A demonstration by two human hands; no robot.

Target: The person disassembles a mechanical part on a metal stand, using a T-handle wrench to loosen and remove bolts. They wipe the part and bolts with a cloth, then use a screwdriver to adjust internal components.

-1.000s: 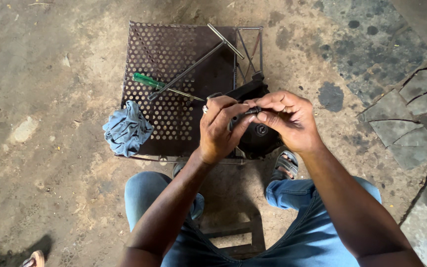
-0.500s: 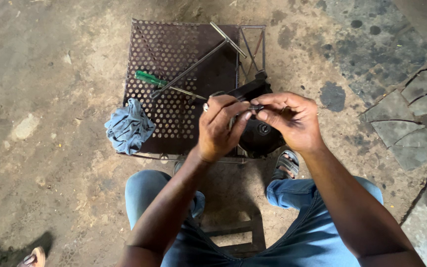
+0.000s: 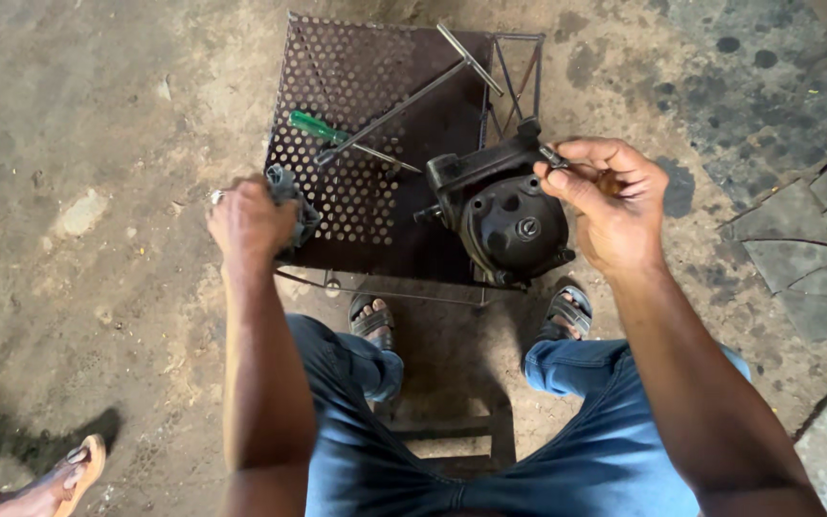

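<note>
A low perforated metal stand on a concrete floor is seen from above, between the knees of a seated person in jeans. A dark, rounded compressor is set at the stand's front right corner, its round face turned up toward the camera and its long axis running from that face back toward the stand's far right edge.

The right hand is held just beside the compressor's upper right, with a small dark part pinched between thumb and fingertips; what the part is cannot be made out. The left hand is clenched around a blue-grey rag at the stand's front left edge.

A green-handled screwdriver is laid near the stand's middle, handle to the left, tip to the right. It is crossed by a long rod — slanted from the middle up toward the far right corner.

Another person's sandalled foot is seen at the lower left.
</note>
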